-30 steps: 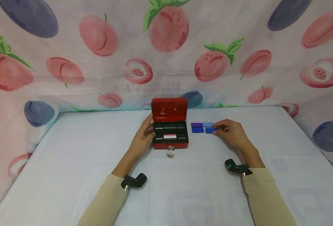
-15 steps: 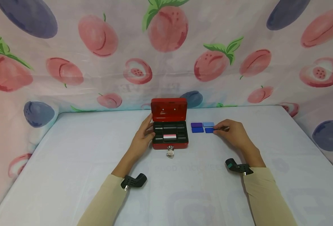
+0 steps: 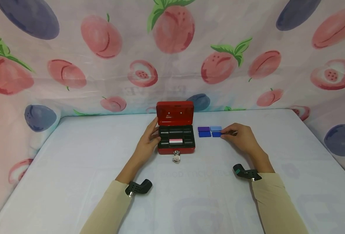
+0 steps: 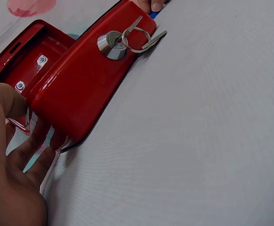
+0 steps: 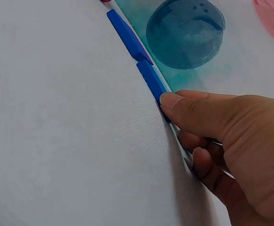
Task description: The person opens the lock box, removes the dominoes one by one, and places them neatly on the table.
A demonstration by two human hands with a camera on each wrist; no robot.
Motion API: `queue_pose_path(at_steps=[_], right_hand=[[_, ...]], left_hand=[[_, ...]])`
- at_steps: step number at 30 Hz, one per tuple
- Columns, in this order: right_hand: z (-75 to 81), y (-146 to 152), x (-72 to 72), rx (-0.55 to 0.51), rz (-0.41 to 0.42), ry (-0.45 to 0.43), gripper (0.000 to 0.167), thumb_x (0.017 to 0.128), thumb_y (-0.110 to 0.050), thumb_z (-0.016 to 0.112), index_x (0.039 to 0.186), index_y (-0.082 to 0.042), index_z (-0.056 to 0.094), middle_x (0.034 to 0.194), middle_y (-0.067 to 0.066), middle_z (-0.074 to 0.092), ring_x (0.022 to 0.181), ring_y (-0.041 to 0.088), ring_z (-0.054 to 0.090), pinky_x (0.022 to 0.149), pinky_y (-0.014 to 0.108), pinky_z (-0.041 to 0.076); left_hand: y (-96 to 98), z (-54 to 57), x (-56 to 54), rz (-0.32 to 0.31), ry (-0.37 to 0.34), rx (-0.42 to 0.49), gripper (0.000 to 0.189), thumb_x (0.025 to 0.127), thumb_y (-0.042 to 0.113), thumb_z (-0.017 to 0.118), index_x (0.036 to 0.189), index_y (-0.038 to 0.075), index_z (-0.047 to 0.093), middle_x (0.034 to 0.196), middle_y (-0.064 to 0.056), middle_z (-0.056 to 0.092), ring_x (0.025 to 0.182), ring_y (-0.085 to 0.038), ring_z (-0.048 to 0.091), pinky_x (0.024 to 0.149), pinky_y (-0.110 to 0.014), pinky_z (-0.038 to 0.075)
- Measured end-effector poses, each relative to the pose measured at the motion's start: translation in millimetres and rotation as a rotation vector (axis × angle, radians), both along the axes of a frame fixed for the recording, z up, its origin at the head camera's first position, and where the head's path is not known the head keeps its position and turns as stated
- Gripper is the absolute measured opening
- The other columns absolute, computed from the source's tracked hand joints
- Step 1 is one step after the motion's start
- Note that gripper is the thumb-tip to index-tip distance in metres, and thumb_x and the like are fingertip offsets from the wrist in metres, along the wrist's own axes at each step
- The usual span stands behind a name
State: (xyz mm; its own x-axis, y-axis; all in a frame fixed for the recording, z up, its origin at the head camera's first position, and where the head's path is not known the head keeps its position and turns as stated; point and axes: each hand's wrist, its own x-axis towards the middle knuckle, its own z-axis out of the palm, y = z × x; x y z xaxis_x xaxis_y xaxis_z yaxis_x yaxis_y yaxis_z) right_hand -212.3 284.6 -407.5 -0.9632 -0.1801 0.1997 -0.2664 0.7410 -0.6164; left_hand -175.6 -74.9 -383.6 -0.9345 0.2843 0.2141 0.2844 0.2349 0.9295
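Observation:
A red cash box [image 3: 176, 151] stands with its lid [image 3: 174, 113] raised and keys [image 4: 136, 39] hanging from its front lock. My left hand [image 3: 145, 143] holds the box's left side, the thumb at the rim and the other fingers along the side. To the box's right, small flat blocks lie in two rows: a purple block [image 3: 203, 129] and light blue block [image 3: 215, 128] behind, two dark blue blocks in front. My right hand [image 3: 239, 137] pinches the right end of the right dark blue block [image 5: 151, 77] between thumb and index finger. Next to it lies the left dark blue block [image 5: 124, 35].
Inside the box's black tray [image 3: 176, 131] sits a pink-and-white block [image 3: 176, 142]. A white cloth [image 3: 190, 195] covers the table. A fruit-print curtain [image 3: 160, 91] hangs behind it. Both wrists wear black camera mounts.
My right hand has shifted the right dark blue block slightly left and back, closer to its neighbour. The left hand and the box have stayed put.

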Motion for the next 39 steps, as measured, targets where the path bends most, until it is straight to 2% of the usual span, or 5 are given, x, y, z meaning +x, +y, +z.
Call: queue_pose_path(at_steps=[8, 39], right_hand=[[0.3, -2.2, -0.6, -0.014, 0.01, 0.026, 0.012, 0.083, -0.008, 0.074, 0.095, -0.004, 0.075, 0.093, 0.01, 0.068, 0.084, 0.024, 0.06, 0.076, 0.041, 0.05], [0.0, -4.0, -0.2, -0.008, 0.007, 0.03, 0.013, 0.083, -0.007, 0.074, 0.095, -0.004, 0.075, 0.093, 0.01, 0.067, 0.083, 0.023, 0.06, 0.074, 0.04, 0.05]], left_hand=[[-0.1, -0.5, -0.9, -0.002, 0.004, -0.002, 0.066, 0.093, -0.008, 0.044, 0.153, 0.007, 0.019, 0.156, -0.014, 0.018, 0.134, -0.038, 0.033, 0.106, -0.052, 0.033], [0.0, -2.2, -1.0, 0.005, -0.007, 0.003, 0.066, 0.094, -0.007, 0.044, 0.153, 0.009, 0.019, 0.157, -0.012, 0.018, 0.134, -0.036, 0.033, 0.106, -0.05, 0.033]])
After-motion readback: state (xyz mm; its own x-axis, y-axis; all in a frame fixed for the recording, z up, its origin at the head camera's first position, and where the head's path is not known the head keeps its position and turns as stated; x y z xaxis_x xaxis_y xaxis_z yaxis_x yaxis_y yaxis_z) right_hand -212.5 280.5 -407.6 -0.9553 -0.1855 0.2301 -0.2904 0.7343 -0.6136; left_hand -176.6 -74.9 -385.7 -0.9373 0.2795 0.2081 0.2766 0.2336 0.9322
